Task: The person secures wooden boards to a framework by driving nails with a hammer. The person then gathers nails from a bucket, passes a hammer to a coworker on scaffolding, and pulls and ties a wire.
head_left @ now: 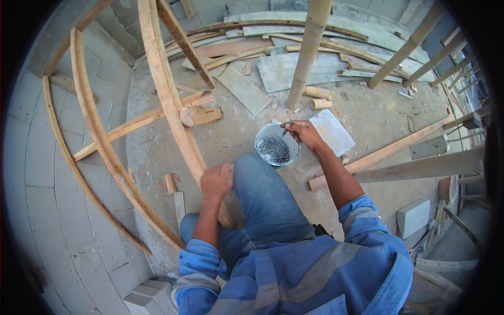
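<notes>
Above the right rim of a white bucket [295,156] my right hand [303,132] pinches a few dark nails [284,131]. Many grey nails [274,150] lie inside the bucket, which stands on the floor just beyond my knee. My left hand [217,181] rests closed by my bent knee, beside a long wooden beam [170,100]; whether it holds anything is hidden. A short wood block [202,116] sits against that beam where a crosspiece [126,126] meets it.
Bamboo poles [310,52] rise ahead and to the right. Planks and boards [294,71] are piled at the back. A white slab [332,131] lies right of the bucket, and a long timber [388,150] crosses the floor. Block walls [47,157] stand left.
</notes>
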